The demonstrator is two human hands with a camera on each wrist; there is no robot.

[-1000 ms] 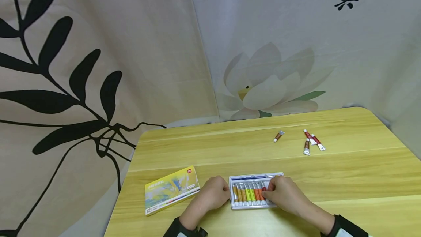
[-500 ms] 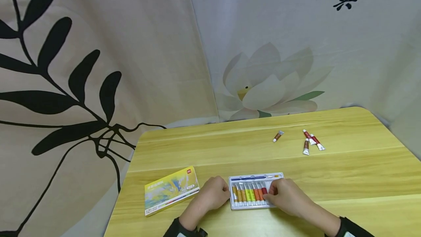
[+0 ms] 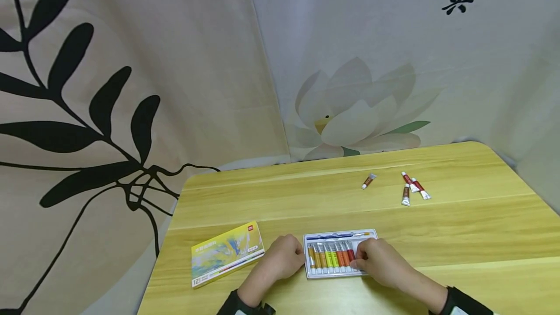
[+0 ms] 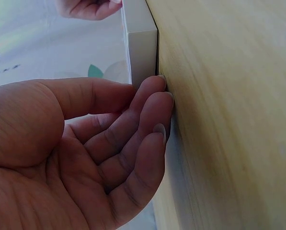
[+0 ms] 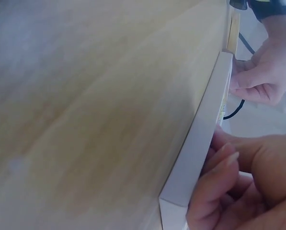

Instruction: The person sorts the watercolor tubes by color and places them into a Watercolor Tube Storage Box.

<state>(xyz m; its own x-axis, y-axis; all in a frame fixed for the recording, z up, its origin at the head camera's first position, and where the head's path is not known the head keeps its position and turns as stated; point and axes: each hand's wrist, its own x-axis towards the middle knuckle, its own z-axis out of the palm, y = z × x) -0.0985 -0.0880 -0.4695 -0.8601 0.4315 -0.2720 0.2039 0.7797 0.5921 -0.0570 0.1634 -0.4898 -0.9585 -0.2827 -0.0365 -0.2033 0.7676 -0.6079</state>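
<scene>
A white plastic tray (image 3: 337, 277) lies on the table, holding a row of small paint tubes (image 3: 329, 256) from ochre through yellow and orange to red. My left hand (image 3: 286, 256) pinches its left edge between thumb and forefinger; the left wrist view shows the other fingers curled loosely by the tabletop. At the right end of the row, my right hand (image 3: 381, 261) has its thumb and fingertips on the lower end of a red paint tube (image 3: 351, 253), seemingly pinching it. That hand covers the tray's right part, and the tray wall (image 5: 195, 143) hides the fingertips in the right wrist view.
A thin blue paintbrush (image 3: 334, 236) lies in the tray's upper slot. Left of the tray is a yellow paint box (image 3: 227, 254). Toward the back of the wooden table (image 3: 271, 198) lie one loose brown tube (image 3: 369, 181) and a cluster of red and brown tubes (image 3: 413, 186).
My right hand has shifted slightly lower and to the right over the tray, so more of the red tube shows. My left hand stays on the tray's edge.
</scene>
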